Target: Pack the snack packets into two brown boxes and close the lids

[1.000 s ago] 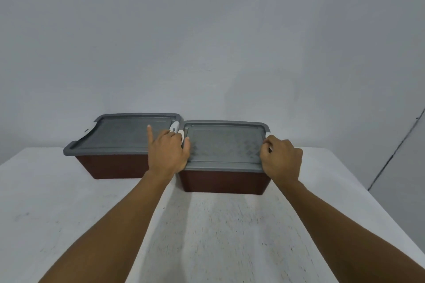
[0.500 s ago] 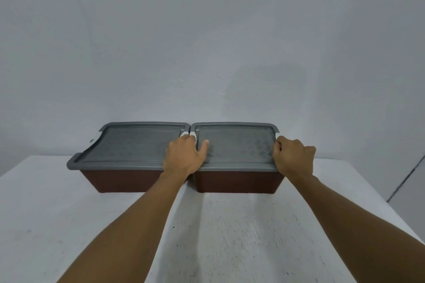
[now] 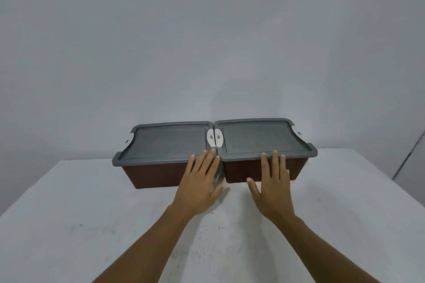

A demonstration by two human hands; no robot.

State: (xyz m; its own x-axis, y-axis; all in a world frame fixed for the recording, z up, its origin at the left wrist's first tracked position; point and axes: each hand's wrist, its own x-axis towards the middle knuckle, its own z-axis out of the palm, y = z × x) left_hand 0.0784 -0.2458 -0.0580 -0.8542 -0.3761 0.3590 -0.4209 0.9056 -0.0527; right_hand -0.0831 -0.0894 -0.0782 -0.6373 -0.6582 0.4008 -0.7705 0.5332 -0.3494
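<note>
Along the far edge of the white table [image 3: 69, 213], a left brown plastic box [image 3: 151, 173] and a right brown plastic box [image 3: 296, 170] sit side by side, each closed under a grey plastic lid [image 3: 165, 142]. The left hand [image 3: 200, 184] and right hand [image 3: 272, 188] reach toward the boxes' near sides, fingers straight and spread, holding nothing. I cannot tell whether the fingertips touch the lids.

No readable text, label or number on the boxes, lids or table
</note>
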